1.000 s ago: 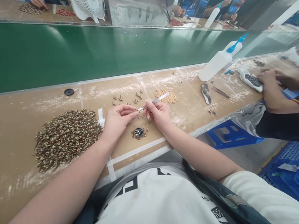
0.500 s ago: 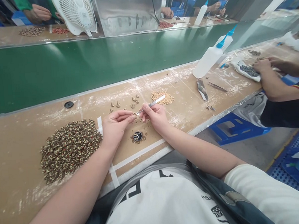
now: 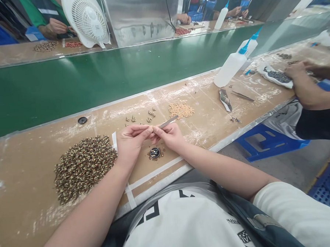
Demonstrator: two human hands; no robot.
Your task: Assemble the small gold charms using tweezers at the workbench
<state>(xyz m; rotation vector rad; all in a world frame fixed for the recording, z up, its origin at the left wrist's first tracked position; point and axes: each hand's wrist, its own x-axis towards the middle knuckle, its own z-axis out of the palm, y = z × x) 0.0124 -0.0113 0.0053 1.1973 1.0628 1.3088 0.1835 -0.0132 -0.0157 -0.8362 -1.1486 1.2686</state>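
Observation:
Pinched between thumb and fingers of my right hand (image 3: 168,136) is a pair of metal tweezers (image 3: 169,121), its back end pointing up and right. My left hand (image 3: 132,138) is closed in a pinch, its fingertips meeting those of my right hand; whatever small piece it holds is hidden. Just below the hands lies a small round black dish (image 3: 154,152) with a wet brown stain around it. Left of my left hand spreads a big heap of small brown and cream pieces (image 3: 85,166). Behind my hands are several small metallic pieces (image 3: 150,114) and a pile of tan beads (image 3: 181,110).
A black round cap (image 3: 82,120) lies at the back left. White squeeze bottles (image 3: 231,68) with blue tips stand at right, near other tweezers (image 3: 243,96). A co-worker's hand (image 3: 296,69) works beside a white tray (image 3: 275,76). A green belt (image 3: 110,82) runs behind the table.
My hands have drawn together so the fingertips touch. The tweezers have tilted, and their tip is now covered by my fingers. The whole view has shifted slightly.

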